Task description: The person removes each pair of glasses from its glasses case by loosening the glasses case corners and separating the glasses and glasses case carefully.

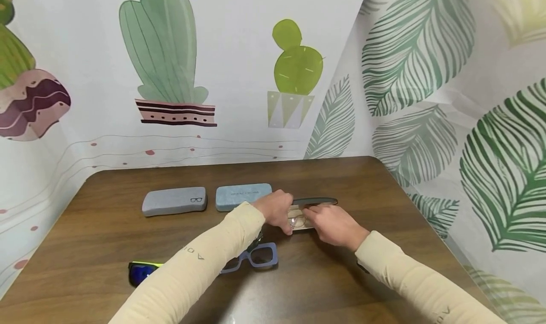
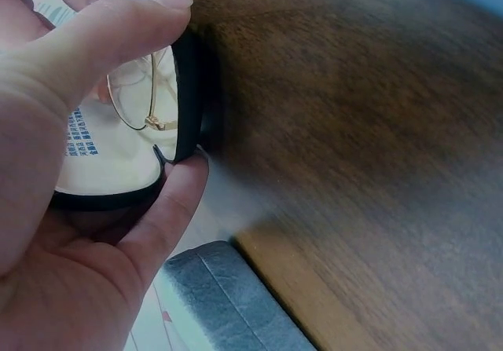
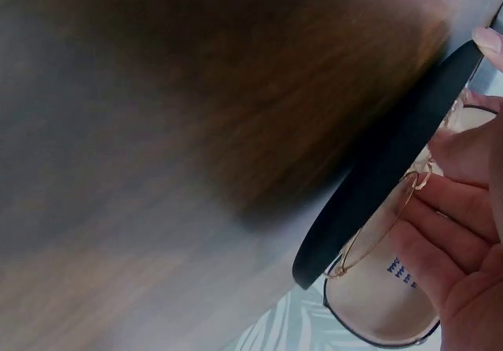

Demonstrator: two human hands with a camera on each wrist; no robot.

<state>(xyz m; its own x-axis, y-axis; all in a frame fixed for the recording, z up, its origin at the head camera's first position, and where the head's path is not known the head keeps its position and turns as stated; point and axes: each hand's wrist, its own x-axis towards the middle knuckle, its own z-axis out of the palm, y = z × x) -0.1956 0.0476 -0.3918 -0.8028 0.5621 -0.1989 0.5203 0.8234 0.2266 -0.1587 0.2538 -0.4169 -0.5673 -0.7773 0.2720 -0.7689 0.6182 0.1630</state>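
A glasses case point(image 1: 315, 201), dark outside and cream inside, stands open at the middle right of the table. Thin gold-rimmed eyeglasses point(image 3: 338, 272) lie inside it. My left hand point(image 1: 277, 209) grips the case's left end; its thumb lies over the front rim in the left wrist view, with a finger point(image 2: 174, 198) against the outer edge. My right hand point(image 1: 334, 224) reaches into the case from the right. In the right wrist view its thumb and fingers point(image 3: 432, 245) pinch the eyeglasses near the middle. Part of the eyeglasses is hidden behind the rim and fingers.
Behind my left arm lie a closed grey case point(image 1: 175, 201) and a closed light-blue case point(image 1: 243, 195). Blue-framed glasses point(image 1: 261, 256) and dark-lensed sunglasses point(image 1: 140, 273) sit nearer, both partly covered by the left sleeve. A patterned wall covering borders the wooden table point(image 1: 320, 291).
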